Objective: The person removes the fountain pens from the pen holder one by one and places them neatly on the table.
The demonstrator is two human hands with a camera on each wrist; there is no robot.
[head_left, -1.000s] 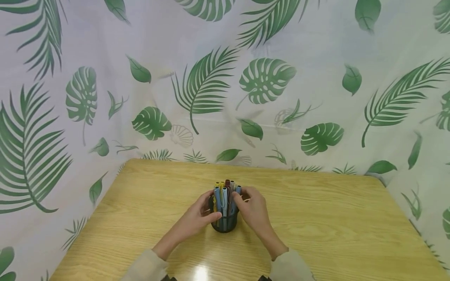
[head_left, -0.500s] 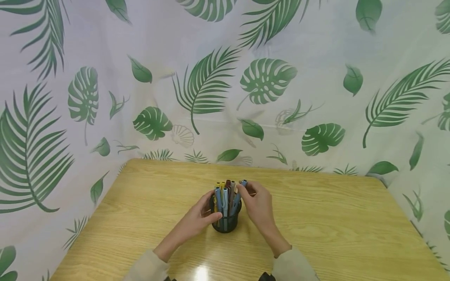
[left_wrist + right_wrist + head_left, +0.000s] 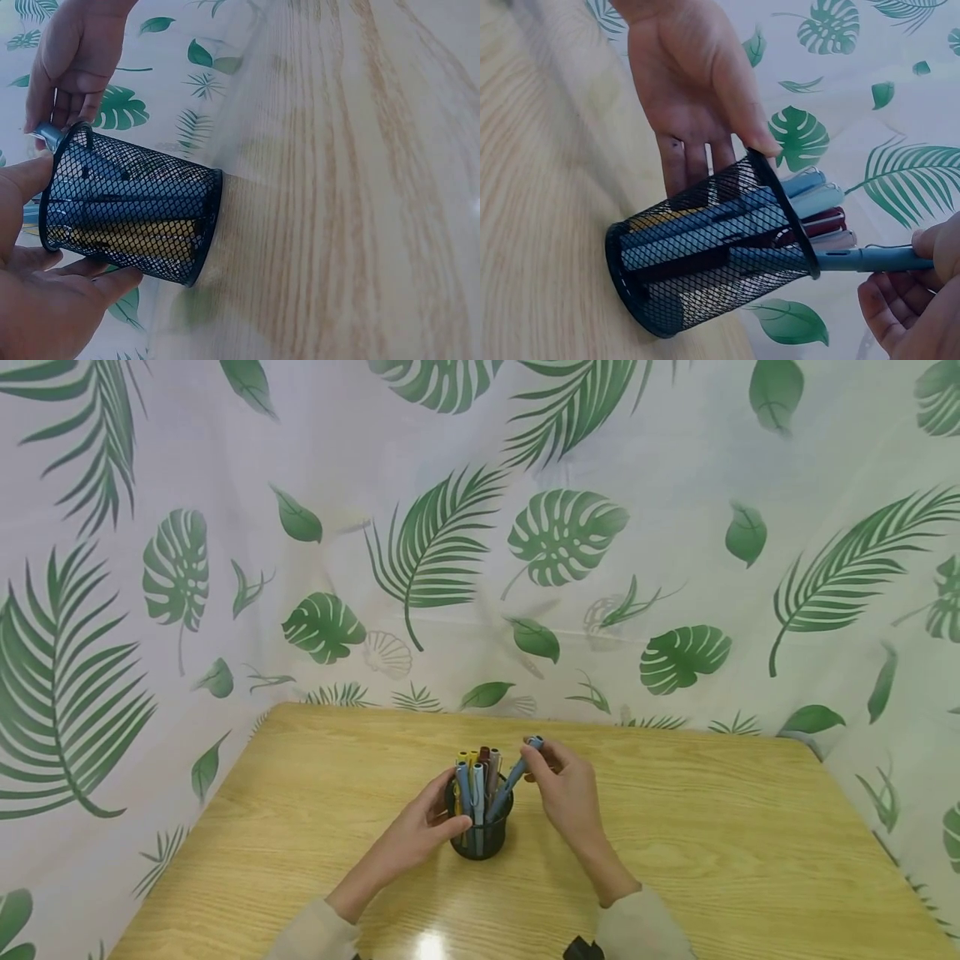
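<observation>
A black mesh pen cup [image 3: 483,845] stands upright on the table, holding several capped pens in yellow, blue, light blue, dark red and grey. My left hand [image 3: 420,831] grips the cup's left side, thumb at the rim and fingers round the mesh in the right wrist view. Between thumb and fingers, my right hand [image 3: 567,789] pinches the upper end of a blue pen [image 3: 513,779]. That pen leans to the right over the rim, its lower end still inside the cup. In the right wrist view the dark red pen [image 3: 831,220] sits beside it.
The wood-grain table [image 3: 712,827] extends to both sides of the cup and behind it. A white cloth with green leaf prints [image 3: 480,543] hangs along the back and sides.
My right hand has drawn the blue pen partway up and to the right, tilting it over the rim. My left hand keeps its hold on the cup.
</observation>
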